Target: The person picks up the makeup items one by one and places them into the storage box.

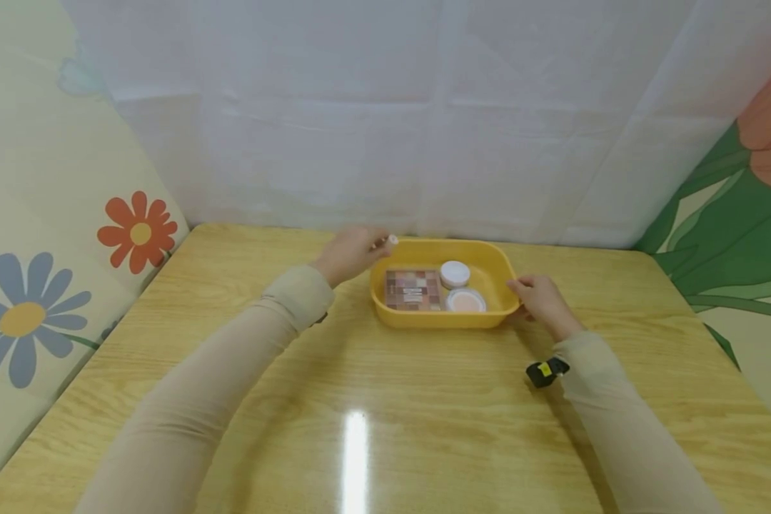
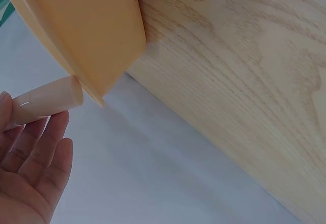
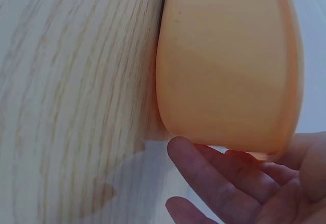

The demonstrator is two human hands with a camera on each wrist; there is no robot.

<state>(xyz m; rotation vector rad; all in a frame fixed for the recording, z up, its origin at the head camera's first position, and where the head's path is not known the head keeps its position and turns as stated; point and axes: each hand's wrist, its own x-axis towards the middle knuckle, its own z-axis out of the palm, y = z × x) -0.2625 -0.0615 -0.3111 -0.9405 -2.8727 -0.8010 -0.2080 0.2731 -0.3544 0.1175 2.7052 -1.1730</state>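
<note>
Left hand [image 1: 350, 251] is pinching the pale tube [image 2: 48, 99] near one end, holding it up by the yellow tray's [image 1: 446, 319] back-left rim; can't tell if the two are touching. Right hand [image 1: 548, 305] is pinching the tray's right-end rim, thumb and fingers on opposite sides, the tray sitting on the table [image 1: 295, 428]. Judging by looks, I'm expecting the tube to be light, stiff, a bit slippery, so I'm favouring mid-barrel; tray's probably thin, stiff plastic, best held by its lip.

Yellow tub [image 1: 440, 320], pale-pink tube [image 2: 48, 99], checkered palette [image 1: 412, 284]
</note>
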